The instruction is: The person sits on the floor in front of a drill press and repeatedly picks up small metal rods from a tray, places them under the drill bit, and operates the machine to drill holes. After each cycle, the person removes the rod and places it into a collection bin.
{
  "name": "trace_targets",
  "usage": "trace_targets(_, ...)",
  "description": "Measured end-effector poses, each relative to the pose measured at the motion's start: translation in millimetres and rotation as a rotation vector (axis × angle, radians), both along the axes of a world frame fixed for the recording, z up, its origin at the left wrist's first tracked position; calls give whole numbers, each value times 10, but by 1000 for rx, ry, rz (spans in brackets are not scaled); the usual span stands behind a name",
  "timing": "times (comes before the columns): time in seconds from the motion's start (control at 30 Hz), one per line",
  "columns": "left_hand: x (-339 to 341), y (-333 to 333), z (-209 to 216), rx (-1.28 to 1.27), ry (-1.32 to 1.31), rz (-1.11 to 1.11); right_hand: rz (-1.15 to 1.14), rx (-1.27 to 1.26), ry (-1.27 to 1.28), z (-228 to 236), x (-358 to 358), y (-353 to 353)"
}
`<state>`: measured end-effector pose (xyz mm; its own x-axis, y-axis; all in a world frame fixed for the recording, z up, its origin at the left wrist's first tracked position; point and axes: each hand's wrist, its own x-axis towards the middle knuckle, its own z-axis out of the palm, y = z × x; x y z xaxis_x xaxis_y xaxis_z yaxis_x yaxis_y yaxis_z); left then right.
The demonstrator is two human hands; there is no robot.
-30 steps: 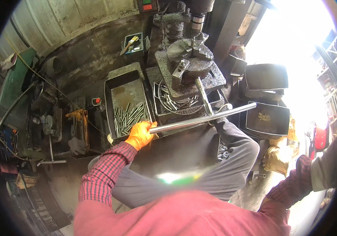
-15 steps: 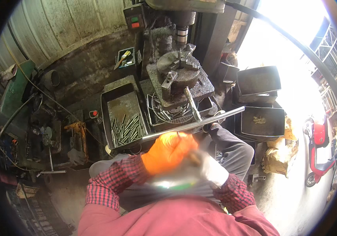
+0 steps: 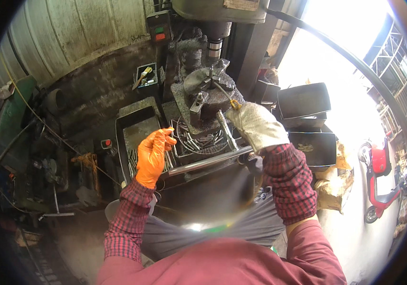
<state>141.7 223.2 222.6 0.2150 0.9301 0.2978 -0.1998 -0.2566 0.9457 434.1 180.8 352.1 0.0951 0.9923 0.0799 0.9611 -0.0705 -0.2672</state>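
Note:
My left hand, in an orange glove, is raised over the near end of a metal tray of short metal pins. Its fingers are curled and pressed together; whatever they may hold is too small to make out. A pale work glove covers my right hand, which is closed around a thin rod-like tool with a yellowish, brass-coloured part at the fingers. The tool's thin end points at the clamping fixture on the drill press table. Below the fixture lies a round basket with more pins.
A long metal bar crosses in front of my knees. The drill press chuck hangs above the fixture. Dark bins are stacked to the right, near a red scooter. A small box with a brush stands at the back.
My hands were together over my lap and have parted. The right has moved up to the fixture with the thin tool, and the left has gone up and left toward the tray.

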Motion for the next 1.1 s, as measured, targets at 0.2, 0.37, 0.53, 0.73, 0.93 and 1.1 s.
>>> trace_targets(0.2,-379,260,-128,-20,-70,160,105,-136,-223,323,-138,-105)
trace_targets(0.37,-592,367,-147,-19,-146,242,-69,-34,-91,281,-239,-353)
trace_targets(0.53,-598,390,-228,-51,-159,233,425,85,-528,392,-362,69)
trace_targets(0.73,-624,422,-280,-40,-153,239,366,-86,-521,534,-331,344)
trace_targets(0.93,-690,419,-262,-62,-219,229,310,-169,-620,654,-238,-357)
trace_targets(1.1,-651,399,-256,-65,-198,220,423,-198,-636,785,-295,-566)
